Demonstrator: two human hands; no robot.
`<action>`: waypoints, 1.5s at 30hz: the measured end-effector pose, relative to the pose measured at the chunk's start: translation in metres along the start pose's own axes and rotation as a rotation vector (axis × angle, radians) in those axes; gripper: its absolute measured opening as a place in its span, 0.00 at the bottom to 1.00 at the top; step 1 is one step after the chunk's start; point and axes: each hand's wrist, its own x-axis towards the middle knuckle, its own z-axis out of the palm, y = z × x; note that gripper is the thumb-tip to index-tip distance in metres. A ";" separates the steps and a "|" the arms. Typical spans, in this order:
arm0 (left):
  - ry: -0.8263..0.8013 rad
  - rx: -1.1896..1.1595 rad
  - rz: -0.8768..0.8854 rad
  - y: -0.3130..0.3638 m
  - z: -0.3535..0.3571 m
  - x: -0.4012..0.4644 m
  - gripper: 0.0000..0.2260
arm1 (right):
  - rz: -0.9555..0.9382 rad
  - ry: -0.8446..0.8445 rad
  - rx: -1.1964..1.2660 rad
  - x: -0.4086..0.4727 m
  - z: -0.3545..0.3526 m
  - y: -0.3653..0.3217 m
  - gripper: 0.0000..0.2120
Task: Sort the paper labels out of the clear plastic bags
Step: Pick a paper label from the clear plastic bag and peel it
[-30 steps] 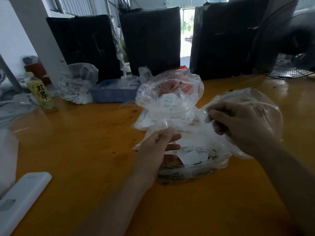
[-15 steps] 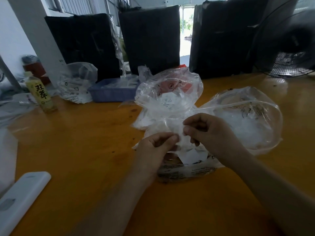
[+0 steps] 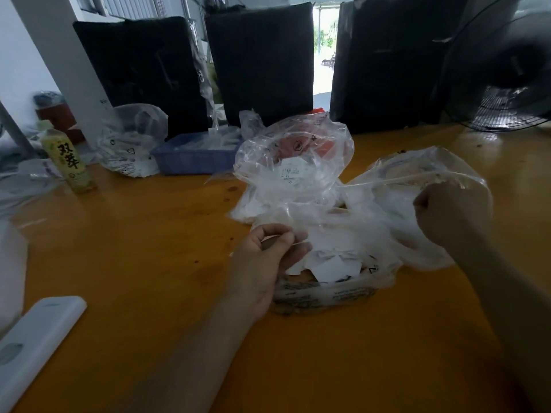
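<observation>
A heap of clear plastic bags [image 3: 293, 174] lies in the middle of the orange table [image 3: 149, 248]. In front of it sits an open bag holding white paper labels [image 3: 335, 265]. My left hand [image 3: 268, 257] pinches the thin plastic at that bag's left rim between thumb and forefinger. To the right, my right hand [image 3: 450, 213] is closed in a fist inside the mouth of a large clear bag [image 3: 417, 186] full of crumpled plastic. What the fist holds is hidden. A single label [image 3: 290, 171] shows through the top bag of the heap.
A blue tray [image 3: 193, 158] with plastic stands behind the heap, another filled bag [image 3: 131, 144] to its left. A green drink bottle [image 3: 68, 162] stands at far left, a white flat device [image 3: 32, 338] near the front left. A black fan [image 3: 504, 73] is at right.
My right hand left the spot next to my left hand and moved right into the large clear bag. My left hand kept its pinch at the front bag's rim.
</observation>
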 end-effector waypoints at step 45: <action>-0.010 -0.045 -0.003 0.002 0.003 -0.001 0.14 | -0.151 -0.217 1.045 -0.035 -0.035 -0.075 0.05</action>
